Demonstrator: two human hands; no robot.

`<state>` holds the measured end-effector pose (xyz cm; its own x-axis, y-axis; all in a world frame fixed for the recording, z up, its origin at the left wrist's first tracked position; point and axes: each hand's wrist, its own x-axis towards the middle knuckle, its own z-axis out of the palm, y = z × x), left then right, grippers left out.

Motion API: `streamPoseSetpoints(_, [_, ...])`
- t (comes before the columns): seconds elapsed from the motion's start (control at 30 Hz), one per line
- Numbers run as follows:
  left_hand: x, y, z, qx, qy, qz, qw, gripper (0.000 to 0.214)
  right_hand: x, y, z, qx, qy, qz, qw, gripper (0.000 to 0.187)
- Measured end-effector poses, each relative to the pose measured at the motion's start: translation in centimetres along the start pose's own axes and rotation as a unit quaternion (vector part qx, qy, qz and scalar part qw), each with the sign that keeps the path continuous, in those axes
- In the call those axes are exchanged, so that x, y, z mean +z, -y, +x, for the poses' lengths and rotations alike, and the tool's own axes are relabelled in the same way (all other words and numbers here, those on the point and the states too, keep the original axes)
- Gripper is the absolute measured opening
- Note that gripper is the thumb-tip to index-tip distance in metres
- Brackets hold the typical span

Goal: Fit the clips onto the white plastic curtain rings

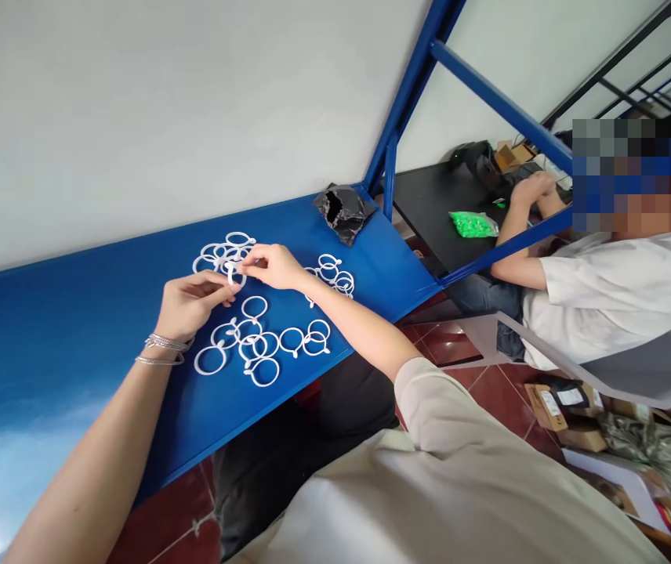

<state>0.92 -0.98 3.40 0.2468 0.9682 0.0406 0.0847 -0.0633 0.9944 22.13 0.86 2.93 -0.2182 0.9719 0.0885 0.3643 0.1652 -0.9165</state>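
Note:
Above the blue table, my left hand [190, 301] and my right hand [273, 266] meet at a white ring [231, 274] with a small tab. The left fingers pinch its lower side, while the right fingertips close on its upper right. Just behind them lies a cluster of white rings [203, 262], partly covered by my hands. Several more white rings [210, 359] are spread nearer the table's front edge. Another group of rings [328, 262] rests beyond my right forearm, which hides part of it.
A torn black plastic bag [344, 211] lies at the far right corner of the blue table [77, 329]. Blue metal bars [409, 102] rise there. To the right, another person [623, 282] sits at a black table with a bag of green pieces [473, 224]. Cardboard boxes [547, 407] stand on the floor.

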Motion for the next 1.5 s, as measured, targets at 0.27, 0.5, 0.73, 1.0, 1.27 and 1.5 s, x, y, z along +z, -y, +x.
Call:
streamPoseSetpoints(0.27, [0.0, 0.9, 0.4, 0.004, -0.035, -0.048, 0.998, 0.043, -0.4, 0.2, 0.1, 0.012, 0.003, 0.018, 1.0, 0.023])
streamPoseSetpoints(0.5, [-0.1, 1.2, 0.5, -0.019, -0.044, -0.09, 0.995, 0.063, 0.1, 0.2, 0.0, -0.007, -0.004, 0.079, 0.997, 0.04])
streamPoseSetpoints(0.73, [-0.6, 1.6, 0.9, -0.01, -0.013, -0.08, 0.997, 0.063, 0.4, 0.2, -0.4, -0.037, 0.007, 0.075, 0.996, 0.053])
streamPoseSetpoints(1.0, [-0.3, 1.7, 0.8, -0.002, -0.02, -0.104, 0.994, 0.06, -4.3, -0.2, 0.4, -0.04, -0.093, -0.031, 0.994, 0.04])
streamPoseSetpoints(1.27, [-0.3, 2.0, 0.8, -0.012, -0.057, -0.109, 0.992, 0.061, -11.6, -0.6, -0.7, 0.123, 0.12, -0.184, 0.968, 0.023])
streamPoseSetpoints(1.5, [-0.4, 2.8, 1.3, -0.049, -0.11, -0.127, 0.985, 0.055, -10.2, -0.4, -0.7, 0.102, 0.175, -0.194, 0.96, 0.017])
